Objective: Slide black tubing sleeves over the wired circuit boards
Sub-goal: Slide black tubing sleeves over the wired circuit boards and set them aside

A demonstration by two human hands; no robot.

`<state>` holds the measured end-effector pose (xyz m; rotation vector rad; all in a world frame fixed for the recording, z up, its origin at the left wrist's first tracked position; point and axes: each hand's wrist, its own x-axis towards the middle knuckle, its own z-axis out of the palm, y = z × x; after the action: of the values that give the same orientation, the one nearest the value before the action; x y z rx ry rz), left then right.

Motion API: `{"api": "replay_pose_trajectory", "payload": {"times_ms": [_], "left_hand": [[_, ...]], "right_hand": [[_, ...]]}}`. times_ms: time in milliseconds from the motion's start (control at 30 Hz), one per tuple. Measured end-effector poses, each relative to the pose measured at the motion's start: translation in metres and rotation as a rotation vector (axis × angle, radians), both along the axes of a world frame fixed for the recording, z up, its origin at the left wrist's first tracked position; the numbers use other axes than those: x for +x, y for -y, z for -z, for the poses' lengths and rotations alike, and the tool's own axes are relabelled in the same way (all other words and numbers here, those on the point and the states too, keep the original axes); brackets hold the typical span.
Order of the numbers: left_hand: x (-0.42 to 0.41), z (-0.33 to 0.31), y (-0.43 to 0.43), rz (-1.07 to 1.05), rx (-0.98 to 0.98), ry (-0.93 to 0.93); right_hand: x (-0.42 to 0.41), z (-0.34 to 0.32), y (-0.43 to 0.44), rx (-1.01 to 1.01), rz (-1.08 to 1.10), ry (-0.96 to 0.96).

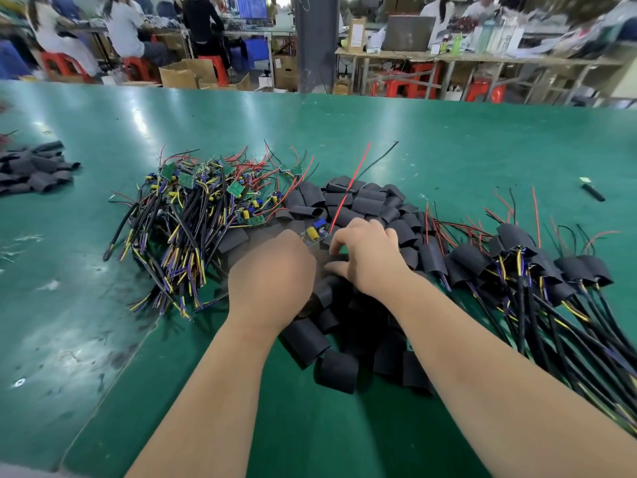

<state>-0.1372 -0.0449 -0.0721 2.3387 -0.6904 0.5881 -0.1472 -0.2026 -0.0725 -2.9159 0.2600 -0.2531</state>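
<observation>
Both forearms reach forward into the loose sleeves [362, 205]. From the left hand [272, 270], whose fingers are hidden, the circuit board [314, 233] sticks out, with its long axis pointing toward the right hand [370, 260] just beside it. That hand's fingers curl down among the sleeves, and I cannot tell if they grip one.

Glossy green worktop [448, 150]. Between left grip [275, 267] and right grip [367, 258], a board [314, 233] bearing a yellow cylinder and blue block; beyond it rise a red wire [349, 188] and a black wire [379, 157]. The sleeves [365, 201] beyond and beneath both grips are matte black. Left of the left grip, green boards [188, 179] among red, black, yellow and purple wires [179, 236]. Far right of the right grip, a black marker [593, 192] with pale cap
</observation>
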Motion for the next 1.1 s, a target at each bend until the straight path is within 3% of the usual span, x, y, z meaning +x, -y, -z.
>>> {"api": "replay_pose_trajectory", "payload": {"times_ms": [167,300,367,467,633,767,867,967,1033,1100], "left_hand": [[0.000,0.000,0.000,0.024,-0.002,0.013],[0.000,0.003,0.000,0.036,0.007,0.001],[0.000,0.003,0.000,0.038,0.011,0.008],[0.001,0.004,0.000,0.029,-0.002,0.025],[0.003,0.005,0.001,0.026,-0.033,0.018],[0.003,0.004,-0.002,0.047,-0.064,0.041],[0.002,0.002,-0.003,0.126,-0.111,0.112],[-0.001,0.001,-0.004,0.203,-0.165,0.156],[-0.002,0.001,-0.005,0.253,-0.190,0.165],[-0.004,0.002,-0.006,0.298,-0.206,0.166]], "right_hand": [[-0.005,-0.004,-0.002,0.173,-0.054,-0.032],[0.003,-0.011,-0.003,0.198,0.064,-0.115],[0.003,-0.013,-0.004,0.146,0.024,-0.113],[-0.007,-0.008,-0.007,0.151,-0.086,-0.055],[-0.028,-0.004,-0.009,0.191,-0.041,0.202],[-0.054,-0.006,0.007,0.657,0.107,0.410],[-0.068,-0.005,0.026,1.196,0.233,0.565],[-0.074,-0.010,0.043,1.800,0.195,0.721],[-0.076,-0.015,0.048,2.018,0.163,0.728],[-0.076,-0.016,0.048,2.094,0.155,0.731]]}}
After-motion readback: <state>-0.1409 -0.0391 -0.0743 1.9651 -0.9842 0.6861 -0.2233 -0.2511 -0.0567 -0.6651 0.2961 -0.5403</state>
